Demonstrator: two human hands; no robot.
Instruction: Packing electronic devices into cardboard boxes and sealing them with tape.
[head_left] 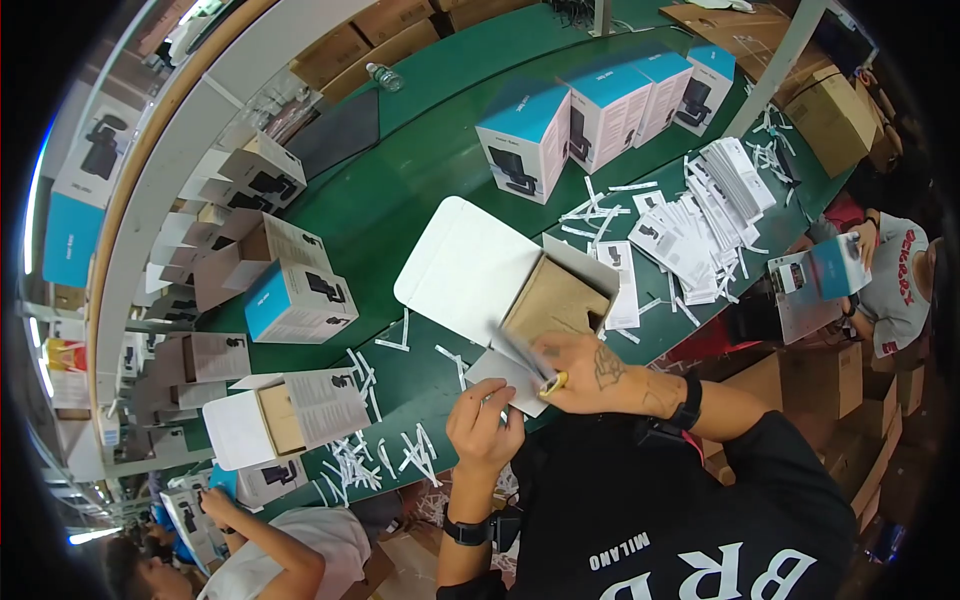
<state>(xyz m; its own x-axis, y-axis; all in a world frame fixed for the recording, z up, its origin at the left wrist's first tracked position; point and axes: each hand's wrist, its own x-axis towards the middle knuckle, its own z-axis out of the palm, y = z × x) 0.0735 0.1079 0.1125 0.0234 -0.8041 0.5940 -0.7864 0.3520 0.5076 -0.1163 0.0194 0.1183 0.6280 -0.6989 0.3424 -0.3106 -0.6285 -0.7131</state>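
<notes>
In front of me on the green table stands a white carton (455,265) with its lid folded back and a brown cardboard insert (550,300) inside. My right hand (590,372), at the carton's near side, is closed around a yellow-handled tool (552,383). A grey, blade-like part reaches from it over the insert, smeared by motion, so its exact kind is unclear. My left hand (485,425) has its fingers curled together at the carton's near flap (505,378). Whether the fingertips pinch the flap or something small is hard to see.
Closed blue-topped cartons (525,140) stand in a row at the back. Printed leaflets (690,240) and paper strips (355,465) lie about. More cartons (300,300) stand at left. One co-worker sits at lower left, another at right holding a carton (815,285). A metal post (775,70) rises at upper right.
</notes>
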